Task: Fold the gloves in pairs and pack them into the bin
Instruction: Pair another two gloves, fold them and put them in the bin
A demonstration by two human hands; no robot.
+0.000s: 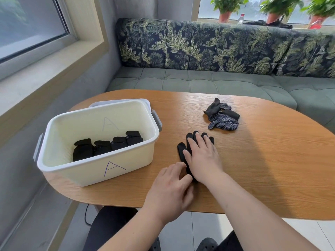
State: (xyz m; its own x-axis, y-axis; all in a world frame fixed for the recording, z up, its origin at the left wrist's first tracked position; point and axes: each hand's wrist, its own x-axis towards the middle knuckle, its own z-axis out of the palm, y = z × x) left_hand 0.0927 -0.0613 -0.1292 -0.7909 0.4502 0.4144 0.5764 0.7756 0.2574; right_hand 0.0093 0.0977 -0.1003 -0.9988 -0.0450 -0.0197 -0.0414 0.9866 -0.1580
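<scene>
My right hand [203, 158] lies flat, fingers straight, on a black glove [181, 151] on the wooden table [262, 169]. My left hand [170, 189] curls at its cuff, and I can't tell if it pinches. Left of them, the white bin [90, 174], hand-marked "A", holds folded gloves [107, 145]. Loose gloves [222, 117] lie farther off, their print unreadable. A sofa [217, 80] stands behind.
</scene>
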